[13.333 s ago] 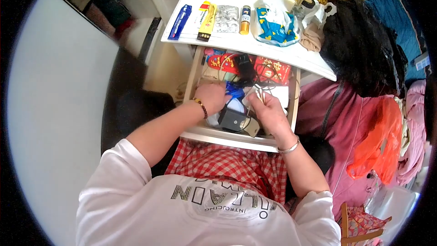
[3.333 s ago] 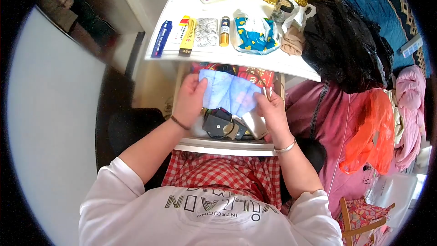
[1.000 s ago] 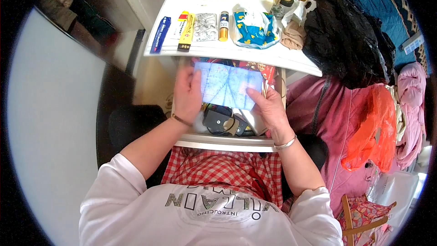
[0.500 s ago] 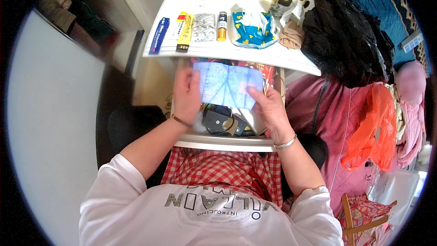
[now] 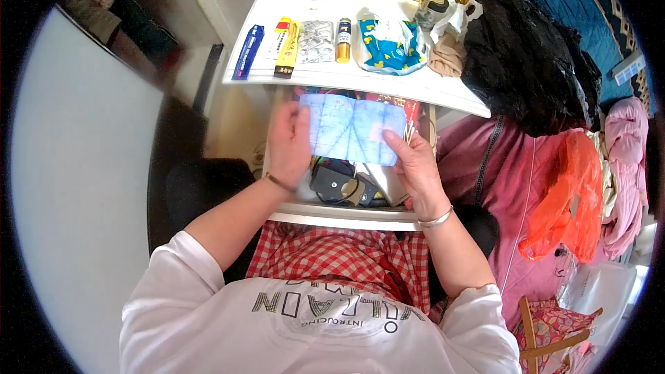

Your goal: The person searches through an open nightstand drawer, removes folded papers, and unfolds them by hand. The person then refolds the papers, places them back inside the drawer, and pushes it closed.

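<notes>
We've got blue sheet [image 5: 339, 128] unfolded, left hand [image 5: 288, 145] and right hand [image 5: 420, 170] gripping opposite edges (left blurred); drawer [image 5: 346, 215] below not shut, dark case [image 5: 331, 184] inside.

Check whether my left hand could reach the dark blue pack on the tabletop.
Probably yes: the dark blue pack lies uncovered near the front edge of the tabletop, though the left hand holds the blue sheet.

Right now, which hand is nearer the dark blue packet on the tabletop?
Left. The left hand is below the dark blue packet in view, slightly rightward; the right hand is farther right and lower.
</notes>
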{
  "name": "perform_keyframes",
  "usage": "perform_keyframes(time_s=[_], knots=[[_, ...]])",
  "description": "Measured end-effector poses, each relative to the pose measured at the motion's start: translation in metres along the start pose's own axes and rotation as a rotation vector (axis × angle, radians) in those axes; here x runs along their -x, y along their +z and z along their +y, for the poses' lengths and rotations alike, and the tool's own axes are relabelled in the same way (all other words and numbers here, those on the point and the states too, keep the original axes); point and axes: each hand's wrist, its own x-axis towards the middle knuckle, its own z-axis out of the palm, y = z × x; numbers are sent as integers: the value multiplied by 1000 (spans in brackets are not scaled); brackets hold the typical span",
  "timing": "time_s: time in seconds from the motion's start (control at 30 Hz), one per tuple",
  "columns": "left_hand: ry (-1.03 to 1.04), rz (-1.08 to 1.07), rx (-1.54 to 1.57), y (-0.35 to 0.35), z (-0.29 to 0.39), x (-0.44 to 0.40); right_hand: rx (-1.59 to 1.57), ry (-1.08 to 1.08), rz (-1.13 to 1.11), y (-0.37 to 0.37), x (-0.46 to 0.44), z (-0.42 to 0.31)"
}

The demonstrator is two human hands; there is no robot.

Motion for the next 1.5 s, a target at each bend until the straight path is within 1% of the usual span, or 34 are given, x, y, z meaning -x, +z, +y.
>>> perform_keyframes(time_s=[0.07,0.37,0.47,0.53,0.67,0.87,0.93,1.07,1.13,1.2,1.27,1.33,1.5], knots=[[-5,1,-1,0,1,0,5,6,-16,0,0,0],[-18,-12,79,-1,8,-1,98,-112,67,-2,-1,7],[-6,-39,102,-2,11,0,49,-185,96,2,3,6],[-39,-32,133,-2,14,0,45,-260,88,2,5,7],[-6,-34,97,-2,15,0,209,-397,130,7,11,6],[-1,-30,155,-5,14,-1,193,-427,114,8,14,4],[-77,-61,194,-5,25,2,192,-433,122,8,14,3],[-138,-117,202,-11,31,7,204,-414,141,11,17,-1],[-263,-132,140,-11,44,10,240,-400,161,7,17,0],[-252,-145,157,-13,39,9,277,-384,180,6,17,1],[-244,-158,173,-13,37,9,260,-393,150,7,17,1],[-272,-134,244,-11,42,9,237,-393,137,9,18,0],[-295,-148,198,-15,38,6,174,-381,116,8,17,3]])
